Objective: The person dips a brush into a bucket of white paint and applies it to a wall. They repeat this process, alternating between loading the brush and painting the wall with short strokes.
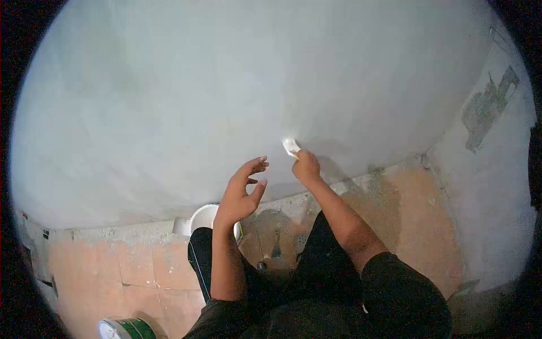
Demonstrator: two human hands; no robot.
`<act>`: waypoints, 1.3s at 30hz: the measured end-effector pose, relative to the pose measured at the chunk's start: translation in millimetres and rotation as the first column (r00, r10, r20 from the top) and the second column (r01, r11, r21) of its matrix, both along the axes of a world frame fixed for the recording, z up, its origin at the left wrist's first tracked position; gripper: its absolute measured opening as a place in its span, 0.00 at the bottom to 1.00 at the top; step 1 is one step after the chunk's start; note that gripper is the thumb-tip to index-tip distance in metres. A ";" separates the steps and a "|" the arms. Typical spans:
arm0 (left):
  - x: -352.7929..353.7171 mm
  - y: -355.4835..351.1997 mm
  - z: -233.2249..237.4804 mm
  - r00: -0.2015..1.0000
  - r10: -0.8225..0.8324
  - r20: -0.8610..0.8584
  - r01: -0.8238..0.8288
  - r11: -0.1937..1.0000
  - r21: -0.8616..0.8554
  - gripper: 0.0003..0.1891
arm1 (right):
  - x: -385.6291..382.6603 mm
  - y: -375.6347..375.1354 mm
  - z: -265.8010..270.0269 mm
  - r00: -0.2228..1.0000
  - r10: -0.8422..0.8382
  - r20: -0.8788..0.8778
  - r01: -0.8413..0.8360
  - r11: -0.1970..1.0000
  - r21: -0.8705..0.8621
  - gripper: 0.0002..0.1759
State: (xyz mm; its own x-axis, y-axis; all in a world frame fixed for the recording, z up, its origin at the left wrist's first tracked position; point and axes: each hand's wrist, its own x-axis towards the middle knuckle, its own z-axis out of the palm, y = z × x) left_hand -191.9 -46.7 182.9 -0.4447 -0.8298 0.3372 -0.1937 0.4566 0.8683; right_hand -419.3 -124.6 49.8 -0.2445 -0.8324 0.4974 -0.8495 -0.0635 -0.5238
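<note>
My right hand (306, 168) is closed round the handle of a small tool with a white head (291, 146), perhaps a brush or scraper. The head lies at the pale grey wall (226, 90). To its left, my left hand (243, 195) hangs in the air with fingers apart and slightly curled, holding nothing. Below that hand stands a white bucket (202, 217), partly hidden by my forearm and knee. A flat grey piece (181, 226) sticks out at the bucket's left side.
Orange floor tiles (135, 263) run along the wall's rough base. A green and white container (127, 329) is at the bottom left. The side wall (497, 186) on the right has a rough grey patch (486, 110). My bent legs are at the centre bottom.
</note>
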 end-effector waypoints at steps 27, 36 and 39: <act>-17.4 14.1 9.2 0.995 -0.081 0.054 0.084 0.995 -0.047 0.25 | 23.3 -9.3 76.4 0.984 -0.098 -0.147 0.121 0.981 0.152 0.27; -10.7 18.5 10.7 0.997 -0.061 0.043 0.063 0.997 -0.049 0.26 | -5.6 -4.6 18.7 0.997 -0.041 -0.065 0.059 0.953 0.298 0.14; -8.6 14.3 6.4 0.997 -0.051 0.053 0.054 0.997 -0.062 0.27 | -8.9 -21.0 82.1 0.998 -0.058 0.036 0.055 0.996 0.072 0.10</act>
